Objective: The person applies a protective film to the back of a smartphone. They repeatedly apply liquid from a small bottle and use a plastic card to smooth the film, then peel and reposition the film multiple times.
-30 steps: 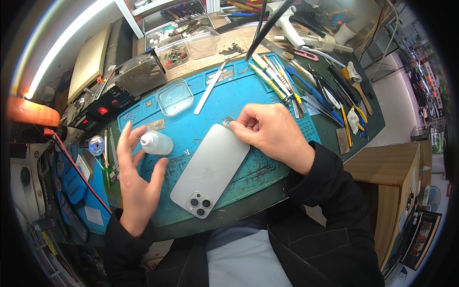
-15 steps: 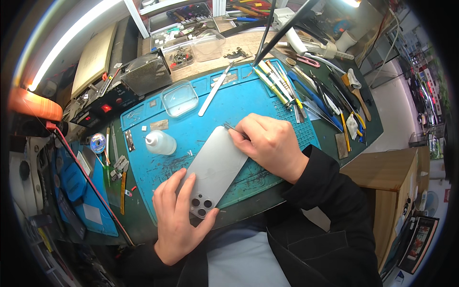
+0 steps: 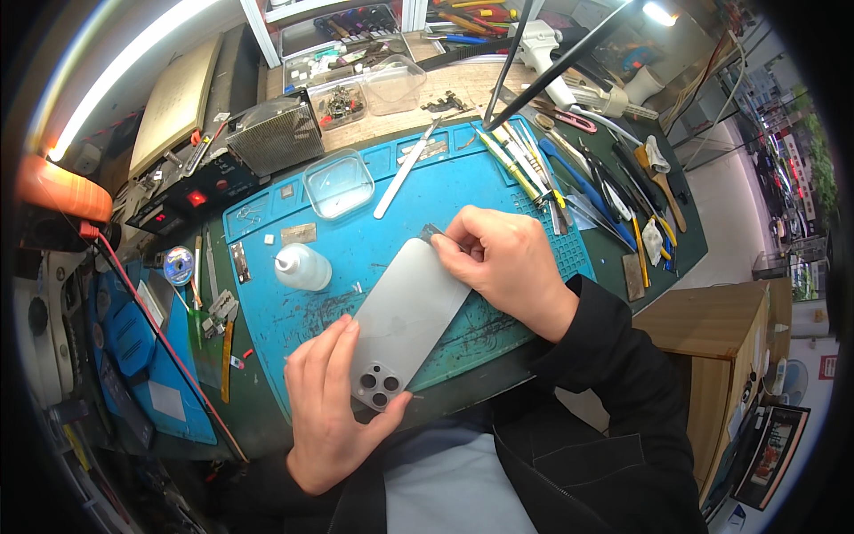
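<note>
A silver-grey smartphone [image 3: 411,307] lies back side up and slanted on the blue mat [image 3: 365,249], its camera cluster toward me. My left hand [image 3: 329,414] grips the camera end, fingertips along the left edge and thumb by the lower corner. At the phone's far end, my right hand [image 3: 509,262] pinches a small, thin, dark piece like a blade [image 3: 431,232] against the corner edge. Most of that piece is hidden by my fingers. Left of the phone stands a white plastic bottle [image 3: 303,268].
A clear square dish [image 3: 339,184] and a scalpel-like tool [image 3: 406,169] lie farther back on the mat. Tweezers, brushes and other tools crowd the right, including a blue-handled tool [image 3: 578,173]. A heater box with a red switch [image 3: 197,198] stands at the back left.
My right hand has shifted slightly at the phone's far corner, and more of the dark piece shows. My left hand keeps its hold. The whole view has moved a little.
</note>
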Tool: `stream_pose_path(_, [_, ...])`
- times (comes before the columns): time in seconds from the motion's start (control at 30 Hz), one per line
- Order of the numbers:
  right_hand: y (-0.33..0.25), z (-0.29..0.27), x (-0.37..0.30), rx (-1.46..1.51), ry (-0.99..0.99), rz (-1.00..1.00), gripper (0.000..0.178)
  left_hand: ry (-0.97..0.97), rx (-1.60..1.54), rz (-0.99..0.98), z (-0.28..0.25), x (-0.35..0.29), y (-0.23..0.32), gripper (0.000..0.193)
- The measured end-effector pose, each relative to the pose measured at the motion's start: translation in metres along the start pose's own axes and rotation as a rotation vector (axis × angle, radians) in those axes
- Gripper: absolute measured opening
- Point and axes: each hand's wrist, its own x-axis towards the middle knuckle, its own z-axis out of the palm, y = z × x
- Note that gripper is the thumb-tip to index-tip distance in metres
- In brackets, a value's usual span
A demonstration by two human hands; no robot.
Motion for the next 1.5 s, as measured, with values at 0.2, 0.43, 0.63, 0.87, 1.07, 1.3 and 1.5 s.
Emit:
stream_pose_path(0.2, [0.000,-0.006,0.006,0.087,-0.106,0.131,0.026,0.002,-0.007,-0.002,-0.001,-0.001,0.000,0.102])
stream_pose_path(0.43, [-0.001,-0.010,0.009,0.119,-0.157,0.194,0.028,0.002,-0.004,0.006,-0.001,0.000,0.001,0.103])
stream_pose_path(0.63, [0.001,-0.011,0.012,0.119,-0.164,0.191,0.030,0.014,0.008,0.005,0.001,-0.001,0.001,0.102])
stream_pose_path(0.87, [0.001,-0.014,0.006,-0.075,-0.069,-0.148,0.021,0.033,0.034,-0.007,0.004,-0.002,0.003,0.104])
stream_pose_path(1.07, [-0.006,-0.026,0.001,-0.212,-0.133,-0.201,0.022,0.029,0.057,-0.018,0.005,-0.002,0.003,0.101])
stream_pose_path(1.3, [-0.003,-0.031,-0.003,-0.036,-0.141,-0.091,0.022,0.066,0.040,-0.018,0.008,-0.004,0.001,0.104])
stream_pose_path(1.5, [0.002,-0.032,-0.002,0.087,-0.210,0.050,0.025,0.072,0.057,-0.006,0.009,-0.003,0.001,0.105])
